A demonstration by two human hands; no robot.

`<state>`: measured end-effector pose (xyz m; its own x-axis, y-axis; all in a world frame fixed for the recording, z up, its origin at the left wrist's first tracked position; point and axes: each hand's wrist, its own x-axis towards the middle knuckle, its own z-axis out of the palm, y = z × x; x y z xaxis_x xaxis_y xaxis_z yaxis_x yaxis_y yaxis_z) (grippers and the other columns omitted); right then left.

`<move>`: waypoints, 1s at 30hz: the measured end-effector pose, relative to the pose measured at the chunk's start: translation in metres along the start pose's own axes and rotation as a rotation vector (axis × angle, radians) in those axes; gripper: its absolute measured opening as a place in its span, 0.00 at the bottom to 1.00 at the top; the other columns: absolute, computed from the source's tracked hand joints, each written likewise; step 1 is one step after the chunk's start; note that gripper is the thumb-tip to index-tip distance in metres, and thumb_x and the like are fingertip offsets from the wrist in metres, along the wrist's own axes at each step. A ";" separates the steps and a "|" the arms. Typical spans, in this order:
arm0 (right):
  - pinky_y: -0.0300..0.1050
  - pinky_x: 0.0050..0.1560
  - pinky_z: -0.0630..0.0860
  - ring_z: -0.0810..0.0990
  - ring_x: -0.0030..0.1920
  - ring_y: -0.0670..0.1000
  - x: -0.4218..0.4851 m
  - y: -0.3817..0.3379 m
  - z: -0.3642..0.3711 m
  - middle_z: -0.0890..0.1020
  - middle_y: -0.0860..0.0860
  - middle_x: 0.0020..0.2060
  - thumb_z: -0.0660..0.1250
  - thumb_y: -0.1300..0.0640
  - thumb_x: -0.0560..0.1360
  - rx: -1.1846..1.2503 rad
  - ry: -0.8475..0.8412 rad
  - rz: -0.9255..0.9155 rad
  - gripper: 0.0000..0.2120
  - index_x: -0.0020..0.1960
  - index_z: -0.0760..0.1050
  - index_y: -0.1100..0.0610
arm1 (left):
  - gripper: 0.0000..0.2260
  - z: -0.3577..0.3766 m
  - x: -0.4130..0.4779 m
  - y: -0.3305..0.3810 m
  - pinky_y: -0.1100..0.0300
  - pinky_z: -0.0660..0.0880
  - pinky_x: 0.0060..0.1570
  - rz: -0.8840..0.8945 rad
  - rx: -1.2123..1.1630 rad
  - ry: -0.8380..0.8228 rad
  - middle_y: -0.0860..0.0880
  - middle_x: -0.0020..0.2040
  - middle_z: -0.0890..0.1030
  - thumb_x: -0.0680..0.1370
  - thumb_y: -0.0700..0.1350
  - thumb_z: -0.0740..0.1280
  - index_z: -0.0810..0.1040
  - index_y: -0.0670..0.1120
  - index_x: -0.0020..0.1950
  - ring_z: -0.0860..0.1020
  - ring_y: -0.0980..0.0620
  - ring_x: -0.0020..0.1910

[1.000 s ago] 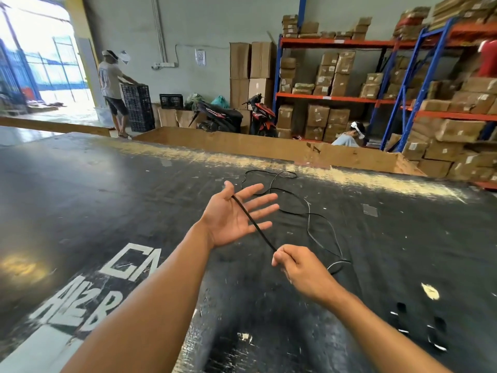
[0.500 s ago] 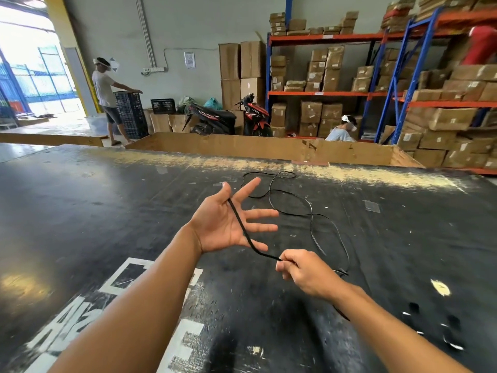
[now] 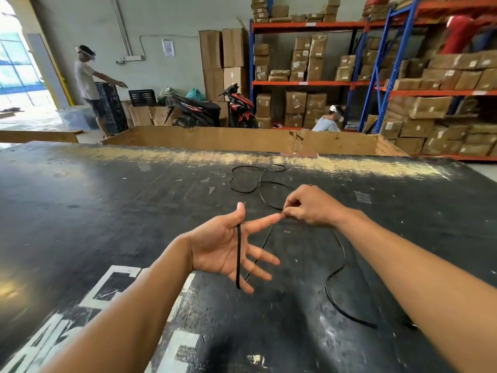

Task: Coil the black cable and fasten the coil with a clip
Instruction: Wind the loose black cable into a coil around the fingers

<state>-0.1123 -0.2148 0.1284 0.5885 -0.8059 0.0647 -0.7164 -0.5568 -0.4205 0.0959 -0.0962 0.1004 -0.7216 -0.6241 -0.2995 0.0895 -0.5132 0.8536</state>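
Spreading left hand (image 3: 223, 249), cable (image 3: 238, 257) draped

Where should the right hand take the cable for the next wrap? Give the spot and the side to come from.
Judging from the pose, take the cable on the loose run just beyond the right hand, coming from above with a thumb-and-finger pinch. That stretch lies flat on the table and leads to the strand crossing the open left hand, so it can be drawn round the palm.

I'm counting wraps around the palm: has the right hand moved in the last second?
Yes. The right hand has carried the cable away from the body, from below the open left hand to beyond its fingertips, toward the table's far edge.
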 end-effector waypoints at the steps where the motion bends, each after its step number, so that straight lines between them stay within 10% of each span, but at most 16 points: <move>1: 0.48 0.41 0.76 0.80 0.35 0.48 0.006 -0.005 -0.006 0.84 0.47 0.30 0.75 0.48 0.69 -0.024 -0.002 0.000 0.07 0.34 0.82 0.47 | 0.32 -0.004 0.001 -0.003 0.26 0.57 0.65 -0.014 -0.004 0.023 0.31 0.76 0.61 0.74 0.73 0.44 0.61 0.66 0.75 0.61 0.26 0.72; 13: 0.46 0.37 0.77 0.80 0.34 0.46 0.003 -0.057 -0.038 0.83 0.47 0.32 0.74 0.51 0.72 0.082 0.124 -0.063 0.08 0.40 0.84 0.55 | 0.31 -0.030 -0.003 -0.002 0.25 0.64 0.61 0.112 -0.157 0.304 0.31 0.76 0.59 0.74 0.73 0.45 0.56 0.67 0.76 0.65 0.25 0.70; 19: 0.35 0.27 0.72 0.79 0.27 0.47 -0.048 -0.077 -0.001 0.83 0.54 0.32 0.62 0.56 0.81 0.414 -0.148 -0.015 0.10 0.48 0.79 0.61 | 0.30 -0.033 -0.017 0.021 0.24 0.60 0.63 0.308 -0.253 0.373 0.30 0.77 0.55 0.75 0.72 0.44 0.52 0.67 0.77 0.62 0.23 0.71; 30: 0.43 0.49 0.71 0.82 0.45 0.46 -0.102 -0.056 0.106 0.86 0.50 0.42 0.58 0.58 0.81 0.678 -0.482 -0.057 0.11 0.49 0.79 0.58 | 0.27 -0.019 -0.032 0.037 0.21 0.60 0.62 0.486 -0.261 0.238 0.35 0.76 0.63 0.77 0.70 0.44 0.56 0.67 0.76 0.66 0.23 0.68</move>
<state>-0.0920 -0.0801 0.0500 0.8234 -0.5200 -0.2272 -0.3902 -0.2279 -0.8921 0.1356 -0.1061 0.1338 -0.3850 -0.9228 -0.0141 0.5581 -0.2449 0.7928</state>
